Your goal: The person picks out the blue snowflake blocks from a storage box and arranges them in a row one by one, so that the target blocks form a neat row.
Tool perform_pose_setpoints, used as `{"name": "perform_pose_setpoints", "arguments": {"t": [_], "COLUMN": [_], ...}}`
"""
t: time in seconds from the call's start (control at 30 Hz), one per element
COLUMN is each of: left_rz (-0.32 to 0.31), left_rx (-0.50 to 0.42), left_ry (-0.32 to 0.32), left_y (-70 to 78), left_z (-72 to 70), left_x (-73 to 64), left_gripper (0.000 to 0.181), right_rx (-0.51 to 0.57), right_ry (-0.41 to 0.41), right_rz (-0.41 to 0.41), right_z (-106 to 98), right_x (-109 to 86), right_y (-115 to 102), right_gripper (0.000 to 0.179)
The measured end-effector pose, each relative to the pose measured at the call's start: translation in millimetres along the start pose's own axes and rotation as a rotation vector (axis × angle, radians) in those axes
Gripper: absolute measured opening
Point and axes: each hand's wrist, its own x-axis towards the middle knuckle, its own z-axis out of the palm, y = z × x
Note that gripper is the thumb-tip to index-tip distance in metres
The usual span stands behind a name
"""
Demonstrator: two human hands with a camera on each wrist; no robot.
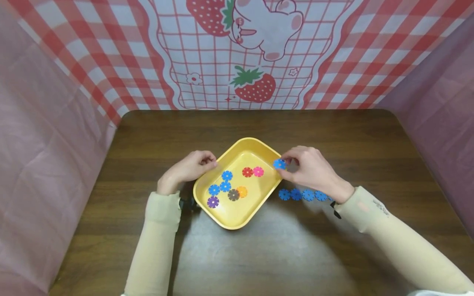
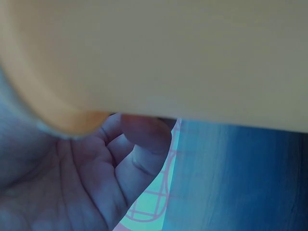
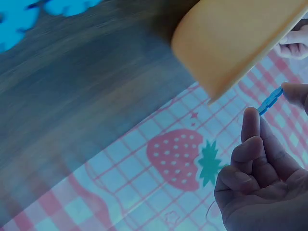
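Observation:
Between thumb and finger, my right hand (image 1: 312, 170) pinches a blue notched snowflake disc (image 1: 279, 164) at the right rim of the yellow tray (image 1: 246, 142). The right wrist view shows this disc (image 3: 270, 101) edge-on between the fingertips. My left hand (image 1: 190, 168) holds the tray's left rim, its thumb tip at the edge; in the left wrist view the tray wall (image 2: 168, 57) hides part of its fingers. Inside the tray lie several blue discs (image 1: 225, 186), a purple disc (image 1: 212, 202), a brown one (image 1: 233, 195), an orange one (image 1: 242, 191), a red one (image 1: 247, 172) and a pink one (image 1: 258, 172).
A row of several blue discs (image 1: 308, 195) lies on the wooden table (image 1: 314, 127) right of the tray, partly under my right wrist. Behind the table hangs a checked strawberry cloth (image 1: 207, 90); pink curtains (image 1: 44, 144) flank both sides.

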Motion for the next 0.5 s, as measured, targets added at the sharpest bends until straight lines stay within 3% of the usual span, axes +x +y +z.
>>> {"name": "perform_pose_setpoints", "arguments": {"t": [0.5], "left_rz": [-0.093], "left_rx": [-0.027], "left_ry": [-0.02], "left_y": [3.0], "left_z": [0.4], "left_x": [1.9], "left_gripper": [0.023], "right_rx": [-0.074], "right_ry": [0.075], "right_rz": [0.078], "right_z": [-22], "right_x": [-36.1], "right_y": [31], "right_gripper": [0.028]}}
